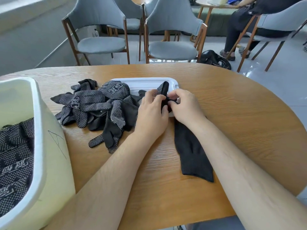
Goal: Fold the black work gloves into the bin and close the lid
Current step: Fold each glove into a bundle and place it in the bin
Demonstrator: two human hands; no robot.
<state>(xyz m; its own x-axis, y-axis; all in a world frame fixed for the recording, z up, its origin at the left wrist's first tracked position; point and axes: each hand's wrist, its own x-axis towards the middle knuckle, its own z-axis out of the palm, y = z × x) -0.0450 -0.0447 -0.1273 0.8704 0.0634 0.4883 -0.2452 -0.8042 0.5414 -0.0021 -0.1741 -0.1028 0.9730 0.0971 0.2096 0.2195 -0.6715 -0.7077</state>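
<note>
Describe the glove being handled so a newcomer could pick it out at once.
On the wooden table, find the white lid at its middle. The left hand and right hand pinch one glove over the lid's near right corner, its cuff trailing toward the person. Unlike the dotted pile on its left, it lies alone and mostly plain black.

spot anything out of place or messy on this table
Yes: the white lid lies on the table away from the bin, partly buried under a tangled heap of black gloves, so it needs clearing before closing.
</note>
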